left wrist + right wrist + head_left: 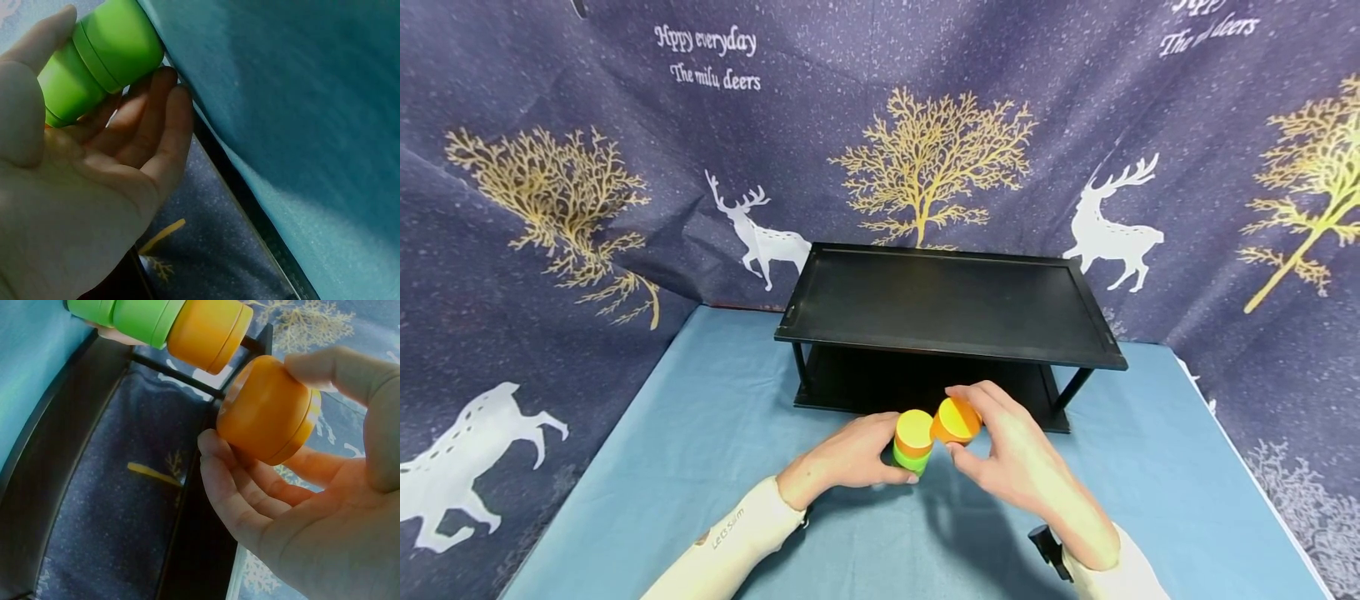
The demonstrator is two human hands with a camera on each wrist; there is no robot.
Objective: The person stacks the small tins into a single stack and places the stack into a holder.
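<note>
Just in front of the black rack, my left hand (857,452) grips a short stack from the side, thumb and fingers around its green jars (119,44). In the right wrist view two green jars (147,322) stand one on the other, topped by an orange jar (209,334). My right hand (1015,454) holds a second orange jar (957,421) between thumb and fingers. That jar is tilted and raised beside the top of the stack, its edge close to the upper orange jar. The left palm hides part of the stack in the left wrist view.
A black two-tier rack (940,300) stands at the back of the blue-covered table (722,417), its lower shelf (880,375) just beyond the hands. Behind hangs a dark blue cloth (820,100) printed with trees and deer. A black strap piece (1049,550) is at the right wrist.
</note>
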